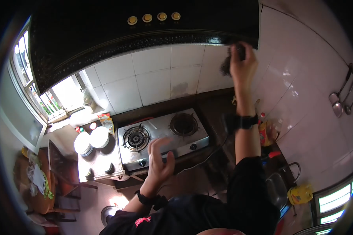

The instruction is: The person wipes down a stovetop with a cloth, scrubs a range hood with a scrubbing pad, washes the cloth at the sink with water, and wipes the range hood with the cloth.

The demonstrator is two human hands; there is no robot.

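Note:
My right hand is raised to the lower right edge of the black range hood, its fingers closed around a dark, rough-edged scouring pad. Part of the pad is hidden by the hand, and whether it touches the hood I cannot tell. Lower down, my left hand hovers over the front of the steel gas stove. Its fingers are apart, slightly curled and blurred, with nothing in them. Four-pronged burner grates sit on the stove.
White bowls stand on the counter left of the stove. Bottles and a sink are on the right. Ladles hang on the tiled wall. A round wooden table holds plastic bags at the left, near an open window.

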